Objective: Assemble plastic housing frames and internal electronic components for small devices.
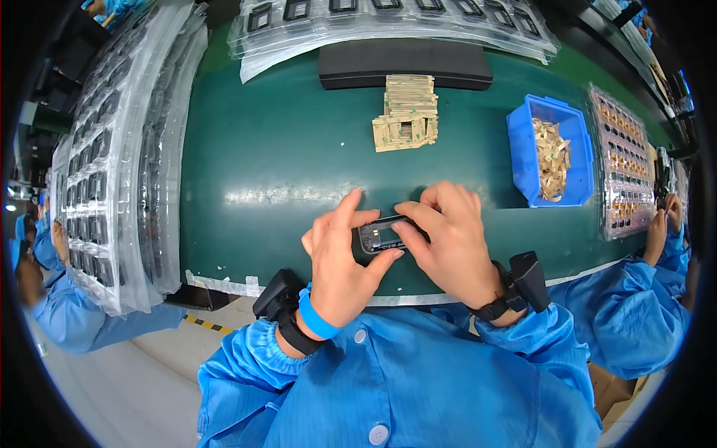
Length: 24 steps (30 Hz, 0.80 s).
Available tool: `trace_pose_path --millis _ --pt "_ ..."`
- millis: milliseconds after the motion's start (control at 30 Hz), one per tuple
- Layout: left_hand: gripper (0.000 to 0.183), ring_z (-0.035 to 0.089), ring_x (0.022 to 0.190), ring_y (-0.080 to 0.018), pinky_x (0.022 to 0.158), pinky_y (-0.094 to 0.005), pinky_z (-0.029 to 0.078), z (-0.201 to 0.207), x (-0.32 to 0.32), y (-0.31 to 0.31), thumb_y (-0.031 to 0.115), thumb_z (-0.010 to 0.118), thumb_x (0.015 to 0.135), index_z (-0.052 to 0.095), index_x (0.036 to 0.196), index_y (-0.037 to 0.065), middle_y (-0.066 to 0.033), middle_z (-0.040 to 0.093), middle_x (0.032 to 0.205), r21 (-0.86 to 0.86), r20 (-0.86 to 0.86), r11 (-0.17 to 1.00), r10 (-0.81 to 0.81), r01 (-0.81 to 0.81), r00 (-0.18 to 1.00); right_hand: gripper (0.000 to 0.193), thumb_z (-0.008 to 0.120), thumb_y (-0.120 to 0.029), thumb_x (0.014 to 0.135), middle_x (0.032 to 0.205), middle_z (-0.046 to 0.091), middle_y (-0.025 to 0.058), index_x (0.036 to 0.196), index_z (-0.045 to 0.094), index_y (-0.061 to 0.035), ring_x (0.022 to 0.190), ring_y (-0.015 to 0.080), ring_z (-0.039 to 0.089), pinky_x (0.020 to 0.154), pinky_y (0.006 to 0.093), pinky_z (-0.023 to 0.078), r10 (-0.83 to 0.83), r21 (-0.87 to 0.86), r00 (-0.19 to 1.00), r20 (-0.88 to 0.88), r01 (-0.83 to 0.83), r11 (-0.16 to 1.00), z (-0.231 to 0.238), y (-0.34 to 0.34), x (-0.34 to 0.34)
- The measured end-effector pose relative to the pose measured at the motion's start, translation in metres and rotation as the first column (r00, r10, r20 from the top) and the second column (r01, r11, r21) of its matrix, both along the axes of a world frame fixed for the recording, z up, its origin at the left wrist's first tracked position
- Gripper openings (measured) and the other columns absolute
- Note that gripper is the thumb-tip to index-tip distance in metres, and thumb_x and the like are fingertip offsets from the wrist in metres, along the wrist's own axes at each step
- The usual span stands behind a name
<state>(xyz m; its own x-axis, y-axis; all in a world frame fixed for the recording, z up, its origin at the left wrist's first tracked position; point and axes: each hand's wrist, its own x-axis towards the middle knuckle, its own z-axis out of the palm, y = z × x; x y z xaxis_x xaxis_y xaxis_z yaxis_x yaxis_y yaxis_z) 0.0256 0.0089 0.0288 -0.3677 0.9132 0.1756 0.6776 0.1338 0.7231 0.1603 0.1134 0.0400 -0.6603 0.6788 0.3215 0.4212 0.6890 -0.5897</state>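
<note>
Your blue sleeves fill the lower edge, and just above them both hands pinch one small black rectangular component over the near edge of the green belt. Your left hand clamps its left end between thumb and forefinger; your right hand presses from the right. Held off the belt, it could slip and drop floorward. At twelve o'clock sits a stack of tan label strips; at two o'clock, a blue bin.
</note>
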Motion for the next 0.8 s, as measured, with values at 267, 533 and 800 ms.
trace_pose_path --millis 267,533,800 --pt "0.092 0.054 0.110 -0.0269 0.096 -0.0418 0.032 -0.003 -0.003 0.001 0.008 0.086 0.066 0.038 0.145 0.002 -0.0059 0.069 0.112 0.056 0.013 0.998 -0.007 0.007 1.000 0.007 0.073 -0.012 0.075 0.086 0.052 0.0039 0.075 0.066 -0.0090 0.084 0.0229 0.053 0.077 0.0394 0.036 0.078 0.086 0.996 0.047 -0.082 0.993 -0.006 0.004 -0.016" --pt "0.087 0.055 0.107 -0.0267 0.098 -0.0388 0.039 0.007 -0.003 0.003 0.008 0.086 0.069 0.038 0.142 0.004 -0.0096 0.066 0.112 -0.007 0.106 1.000 0.003 -0.003 0.994 0.010 0.070 -0.014 0.080 0.078 0.056 0.0069 0.074 0.065 -0.0076 0.078 0.0282 0.059 0.072 0.0421 0.041 -0.009 -0.003 0.975 0.220 0.009 1.000 0.011 0.010 0.008" --pt "0.012 0.051 0.080 -0.0248 0.072 -0.0371 0.033 0.008 0.001 0.000 0.012 0.074 0.080 0.063 0.081 0.009 -0.0037 0.057 0.082 -0.046 -0.157 0.997 -0.076 0.069 0.985 0.018 0.067 -0.017 0.081 0.068 0.061 0.0125 0.069 0.061 -0.0043 0.064 0.0330 0.062 0.060 0.0445 0.047 -0.033 -0.191 0.972 0.232 0.079 0.978 0.016 -0.013 0.015"
